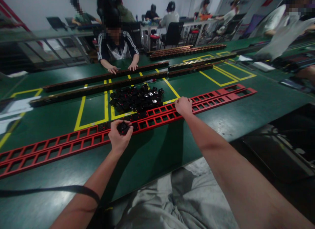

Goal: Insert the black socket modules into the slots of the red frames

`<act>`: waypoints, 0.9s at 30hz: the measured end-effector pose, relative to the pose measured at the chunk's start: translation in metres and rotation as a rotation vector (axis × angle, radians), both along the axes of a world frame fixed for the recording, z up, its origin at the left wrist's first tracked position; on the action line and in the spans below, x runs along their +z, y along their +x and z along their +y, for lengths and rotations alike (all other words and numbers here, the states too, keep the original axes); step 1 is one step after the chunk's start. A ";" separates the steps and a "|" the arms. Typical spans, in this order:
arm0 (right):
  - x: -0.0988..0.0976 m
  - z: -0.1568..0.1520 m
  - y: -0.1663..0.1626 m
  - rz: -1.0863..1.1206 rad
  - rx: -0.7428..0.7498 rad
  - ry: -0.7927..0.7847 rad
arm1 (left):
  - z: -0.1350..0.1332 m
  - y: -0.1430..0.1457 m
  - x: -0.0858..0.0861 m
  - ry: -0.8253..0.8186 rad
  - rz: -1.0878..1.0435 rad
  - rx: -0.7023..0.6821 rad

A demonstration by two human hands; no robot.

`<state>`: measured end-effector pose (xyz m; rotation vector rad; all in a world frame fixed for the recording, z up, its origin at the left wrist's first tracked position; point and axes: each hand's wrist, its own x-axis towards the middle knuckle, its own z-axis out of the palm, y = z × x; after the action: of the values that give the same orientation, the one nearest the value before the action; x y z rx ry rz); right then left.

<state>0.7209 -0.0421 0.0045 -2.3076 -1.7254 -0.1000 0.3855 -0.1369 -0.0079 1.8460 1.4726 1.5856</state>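
Note:
Two long red ladder-like frames [81, 142] with square openings lie side by side across the green table. My left hand [119, 134] is closed on a small black square part [122, 127], held over the frames near their middle. Around that hand, several openings are filled with similar black parts [140, 115]. Further right, my right hand [183, 106] rests on the frames, its fingers curled down over the rails; the fingertips are hidden. Just behind the frames lies a loose heap of black parts [135, 97], some with shiny faces.
Long dark strips [103, 85] lie beyond the heap, and a co-worker [118, 48] opposite has both hands at the farther one. More strips [182, 51] lie at the back right. Yellow tape [107, 101] marks the green table [157, 143]. White papers [17, 106] lie left.

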 end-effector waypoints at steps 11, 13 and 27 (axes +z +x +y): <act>0.000 0.000 -0.001 -0.008 0.004 0.005 | 0.008 -0.015 -0.001 0.006 0.331 -0.030; 0.000 -0.001 -0.002 -0.005 0.004 -0.002 | 0.008 -0.017 -0.002 -0.002 0.432 -0.030; -0.001 0.000 0.000 -0.003 0.005 -0.009 | 0.008 -0.005 -0.012 0.111 0.395 -0.074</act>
<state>0.7207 -0.0420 0.0035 -2.3101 -1.7363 -0.0948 0.3808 -0.1291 -0.0200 2.3536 1.4686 1.3450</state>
